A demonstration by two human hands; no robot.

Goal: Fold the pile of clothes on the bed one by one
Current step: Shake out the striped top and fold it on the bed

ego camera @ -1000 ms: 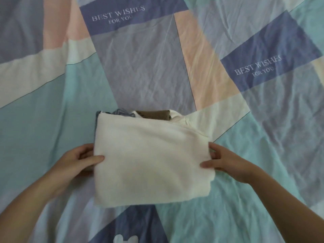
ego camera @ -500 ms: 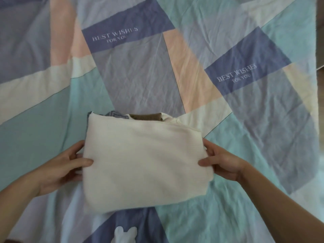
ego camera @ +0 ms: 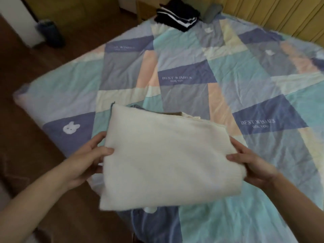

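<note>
- The left hand [ego camera: 82,160] grips the left edge of the folded cream garment [ego camera: 168,158]: its thumb lies on top near the edge, and the other fingers curl beneath and are mostly hidden.
- Between the two hands, the folded cream garment forms a thick, roughly rectangular stack. Its long axis runs from hand to hand, slightly tilted so the left far corner sits higher in the view than the right one. It hangs over the near part of the bed [ego camera: 245,95]; whether its underside touches the sheet cannot be told.
- At the far edge of the stack, away from both hands, a blue-grey layer [ego camera: 135,107] and a brown layer [ego camera: 172,114] peek out from beneath the cream top.
- The right hand [ego camera: 252,165] pinches the right edge: thumb on top pointing inward, fingers wrapped under and around the side.
- Well beyond the hands, at the far end of the patchwork sheet, sits a pile of dark clothes with white stripes [ego camera: 177,18], and just right of it a grey item [ego camera: 211,13], too blurred to identify.
- Left of the left hand lies the brown wooden floor [ego camera: 26,67].
</note>
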